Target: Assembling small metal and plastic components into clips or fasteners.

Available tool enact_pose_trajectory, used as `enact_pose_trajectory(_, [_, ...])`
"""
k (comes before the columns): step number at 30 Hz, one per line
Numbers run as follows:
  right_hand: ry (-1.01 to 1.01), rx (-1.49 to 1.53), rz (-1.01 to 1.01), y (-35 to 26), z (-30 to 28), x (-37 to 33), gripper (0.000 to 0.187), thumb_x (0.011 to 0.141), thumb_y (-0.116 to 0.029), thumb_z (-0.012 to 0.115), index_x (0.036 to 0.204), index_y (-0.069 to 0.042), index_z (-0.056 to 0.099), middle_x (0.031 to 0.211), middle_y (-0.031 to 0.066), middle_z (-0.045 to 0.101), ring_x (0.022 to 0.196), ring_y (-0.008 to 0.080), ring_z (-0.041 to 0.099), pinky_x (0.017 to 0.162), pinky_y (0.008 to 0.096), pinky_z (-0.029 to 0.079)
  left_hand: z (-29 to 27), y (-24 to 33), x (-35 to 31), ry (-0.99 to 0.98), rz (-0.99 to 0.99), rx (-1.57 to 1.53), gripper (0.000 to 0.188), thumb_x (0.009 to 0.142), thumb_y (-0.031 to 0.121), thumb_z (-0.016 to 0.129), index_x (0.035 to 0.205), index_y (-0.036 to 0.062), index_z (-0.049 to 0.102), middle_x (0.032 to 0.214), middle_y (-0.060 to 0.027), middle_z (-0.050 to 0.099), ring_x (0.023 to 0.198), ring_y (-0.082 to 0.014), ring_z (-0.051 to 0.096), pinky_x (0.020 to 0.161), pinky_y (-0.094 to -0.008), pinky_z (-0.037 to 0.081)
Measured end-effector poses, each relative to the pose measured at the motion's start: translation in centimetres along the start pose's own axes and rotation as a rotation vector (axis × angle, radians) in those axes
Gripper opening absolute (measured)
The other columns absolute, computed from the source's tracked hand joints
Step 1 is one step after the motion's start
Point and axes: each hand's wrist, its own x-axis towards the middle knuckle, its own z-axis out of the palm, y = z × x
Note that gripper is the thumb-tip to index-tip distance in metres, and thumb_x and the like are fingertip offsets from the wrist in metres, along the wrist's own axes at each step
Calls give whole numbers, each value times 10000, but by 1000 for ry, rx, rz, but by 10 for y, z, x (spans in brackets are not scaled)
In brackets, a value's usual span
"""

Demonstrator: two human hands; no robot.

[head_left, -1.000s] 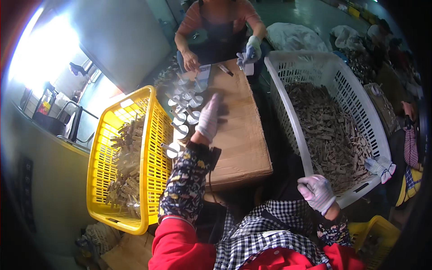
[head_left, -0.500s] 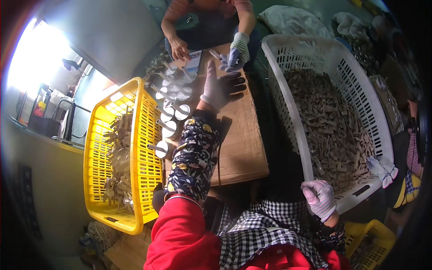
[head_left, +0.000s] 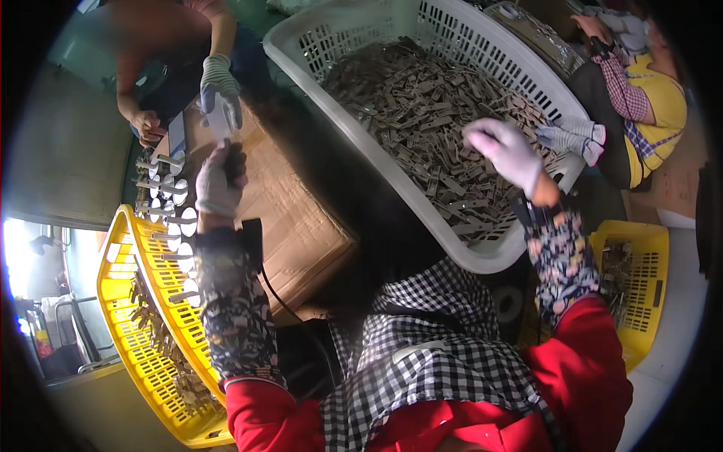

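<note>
My left hand (head_left: 218, 184), in a pale glove, is raised over the brown cardboard box (head_left: 275, 200) with its fingers curled. Its fingertips are close to a co-worker's gloved hand (head_left: 220, 83), where a pale blurred piece (head_left: 218, 120) shows; whether my fingers hold anything is unclear. Over the white basket (head_left: 354, 139) hovers my right hand (head_left: 508, 151), gloved and closed, fingers drawn together and slightly blurred. Flat grey-brown clip-like pieces (head_left: 444, 113) heap inside that basket. White discs with grey stems (head_left: 181, 226) line the box's left edge.
A yellow basket (head_left: 124, 301) of similar pieces is at the left, and another yellow basket (head_left: 644, 294) at the right. Another person's gloved hands (head_left: 572, 139) reach over the white basket's right rim. A dark cable (head_left: 290, 309) hangs by the box.
The view has swung right. My left hand has gone from spread fingers to curled, near the co-worker's glove. My right hand has left the white basket's near rim and is above the pieces.
</note>
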Motion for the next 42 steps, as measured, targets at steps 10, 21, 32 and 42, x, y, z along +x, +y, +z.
enact_pose_trajectory(10, [-575, -682, 64, 38, 112, 93, 381, 767, -283, 557, 1019, 0, 601, 984, 209, 621, 904, 333, 605, 788, 389, 477, 2, -67, -155, 12, 116, -93, 316, 800, 317, 642, 825, 9, 574, 597, -36, 510, 456, -102, 457, 377, -204, 332])
enact_pose_trajectory(21, [-438, -661, 29, 113, 185, 108, 395, 754, -288, 573, 1074, -57, 586, 1112, 154, 584, 984, 317, 582, 829, 425, 475, 41, -135, -204, 234, -135, -60, 274, 851, 316, 590, 864, 43, 604, 695, -49, 610, 538, -105, 545, 463, -206, 425])
enact_pose_trajectory(32, [-946, -575, -11, 120, 116, 82, 380, 725, -292, 593, 1010, -44, 629, 1029, 203, 608, 951, 343, 587, 824, 397, 473, 38, -157, -200, 285, -161, -130, 233, 856, 280, 587, 853, 48, 602, 689, -65, 624, 516, -130, 554, 449, -226, 430])
enact_pose_trajectory(42, [-947, -1200, -371, 66, 86, 36, 314, 811, -269, 530, 1046, -74, 604, 1057, 188, 583, 1010, 355, 542, 859, 402, 437, 42, -161, -196, 255, -224, -218, 253, 860, 294, 581, 899, 45, 591, 678, -69, 625, 482, -133, 554, 424, -230, 438])
